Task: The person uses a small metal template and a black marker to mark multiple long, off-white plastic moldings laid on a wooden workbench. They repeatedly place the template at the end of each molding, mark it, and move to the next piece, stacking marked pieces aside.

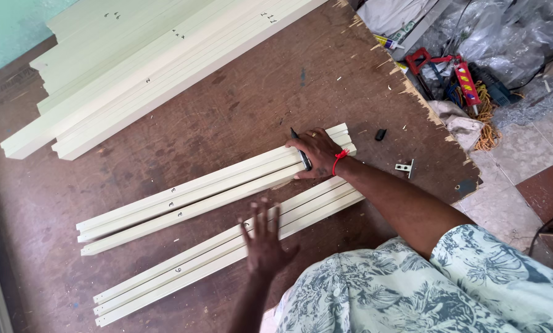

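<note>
A carpentry or joinery workshop, informal and makeshift. Shown first by the bench (239, 105): a large sheet of worn brown plywood, stained and scratched, splintered along its far-right edge. Stacked at the bench's upper left, a pile of long cream-painted mouldings (134, 68), hand-numbered; two smaller bundles of the same profiled strips (190, 200) near its middle and lower edge. Just past the splintered edge, tool clutter on a tiled floor (535, 142): a red clamp (464, 77), a coil of yellow cord (486, 117), sealant tubes (390, 42), crumpled plastic sheeting (510, 31). Near the bench's right corner, a small metal bracket (406, 166).
</note>
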